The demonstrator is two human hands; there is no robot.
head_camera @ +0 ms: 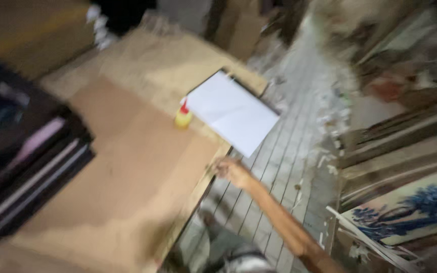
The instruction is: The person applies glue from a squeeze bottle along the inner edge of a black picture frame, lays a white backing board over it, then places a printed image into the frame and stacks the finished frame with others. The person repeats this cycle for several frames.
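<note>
The picture is blurred by motion, so fine detail is lost. A large brown board lies flat and fills the middle of the view; everything else is placed against it. The right hand reaches out on a bare arm and rests at the board's right edge, about halfway along it, its fingers curled over or against that edge; the blur keeps me from telling whether they actually clasp the edge or only touch it. The left hand is out of view. On the board's far right part stands a small yellow bottle with a red cap, upright, and just beside it, touching or nearly so, lies a white sheet on a dark backing, which juts out past the board's right edge over the grey plank floor. On the board's left side sits a stack of dark frames. Well to the right of the board, across the floor, a painting with blue shapes leans among other framed panels.
</note>
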